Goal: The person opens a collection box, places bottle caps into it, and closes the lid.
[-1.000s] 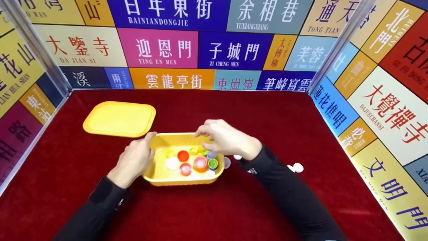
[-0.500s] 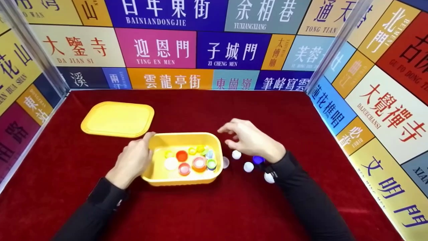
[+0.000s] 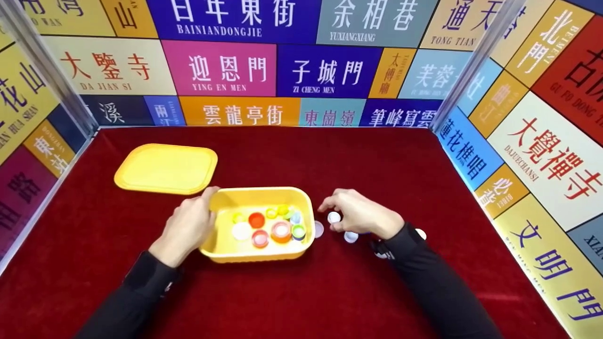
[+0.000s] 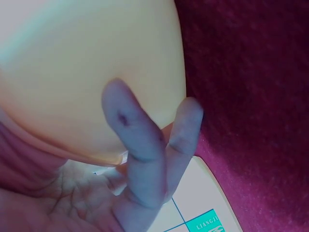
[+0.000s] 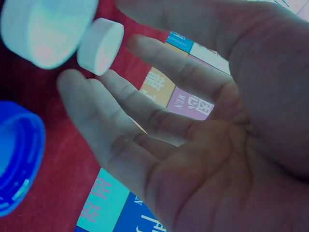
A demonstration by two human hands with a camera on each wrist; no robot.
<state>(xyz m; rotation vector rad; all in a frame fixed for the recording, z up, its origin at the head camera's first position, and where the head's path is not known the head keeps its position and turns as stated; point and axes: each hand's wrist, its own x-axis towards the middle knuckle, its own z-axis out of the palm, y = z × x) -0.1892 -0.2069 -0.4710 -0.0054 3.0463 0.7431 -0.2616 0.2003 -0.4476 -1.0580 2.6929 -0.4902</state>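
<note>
My left hand (image 3: 188,223) holds the left end of a yellow plastic box (image 3: 256,256), its fingers along the wall. In the left wrist view two fingers (image 4: 140,145) lie against the box's smooth side. Several bottle caps in red, pink, yellow, green and white are inside, among them a red cap (image 3: 256,220). Right of the box, my right hand (image 3: 362,214) reaches down around a small white bottle cap (image 3: 334,217). Its thumb and fingers are spread on either side of that cap, fingertips right at its edge in the right wrist view.
A larger white cap (image 5: 50,31) and a blue cap (image 5: 21,159) lie near the right hand. A pale translucent cap (image 3: 318,229) sits against the box's right end. The yellow lid (image 3: 166,168) lies flat behind left. Printed panels (image 3: 221,68) enclose the red cloth.
My right hand has left the box, moving right, then dropped to the white cap on the cloth. The left hand stays on the box.
</note>
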